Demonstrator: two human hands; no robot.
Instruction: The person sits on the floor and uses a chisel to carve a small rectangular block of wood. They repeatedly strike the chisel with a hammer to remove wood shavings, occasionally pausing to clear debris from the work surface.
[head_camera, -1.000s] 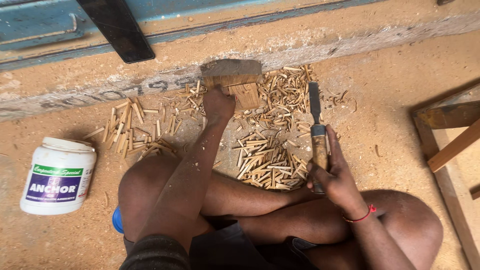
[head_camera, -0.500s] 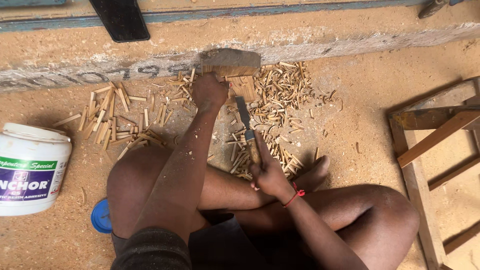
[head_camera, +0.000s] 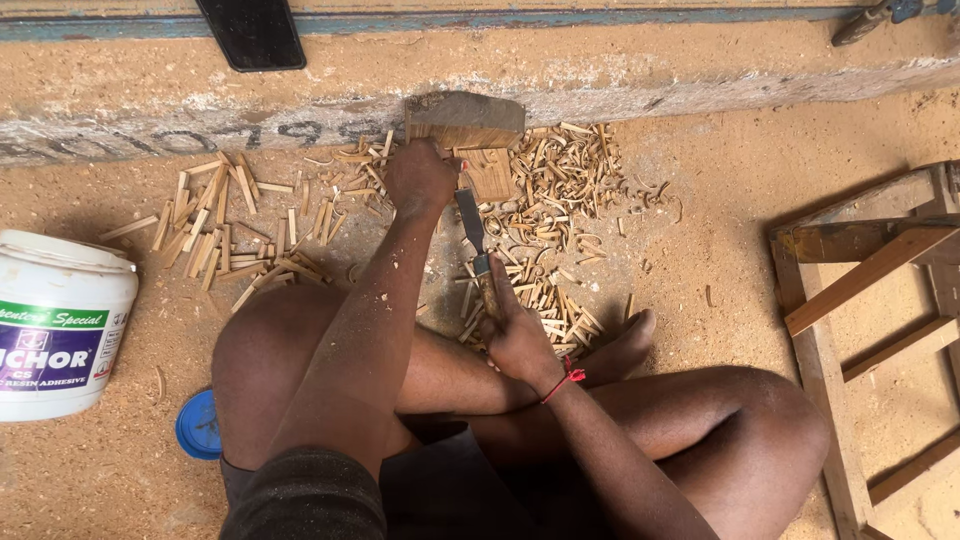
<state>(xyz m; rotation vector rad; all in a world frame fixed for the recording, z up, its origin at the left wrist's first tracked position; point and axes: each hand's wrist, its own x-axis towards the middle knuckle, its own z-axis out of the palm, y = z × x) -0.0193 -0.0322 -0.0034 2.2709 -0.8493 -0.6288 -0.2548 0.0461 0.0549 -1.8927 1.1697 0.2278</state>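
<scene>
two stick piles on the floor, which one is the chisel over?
The right pile: the chisel in the right hand lies across it. The left pile lies past the left hand.

The sawdust-covered floor (head_camera: 720, 230) carries scattered wood slivers (head_camera: 230, 230) along its far edge by the concrete ledge (head_camera: 650, 75), a white plastic tub (head_camera: 60, 325) at its left edge, a blue lid (head_camera: 198, 425) beside it, and a wooden frame (head_camera: 860, 280) at the right edge.
</scene>
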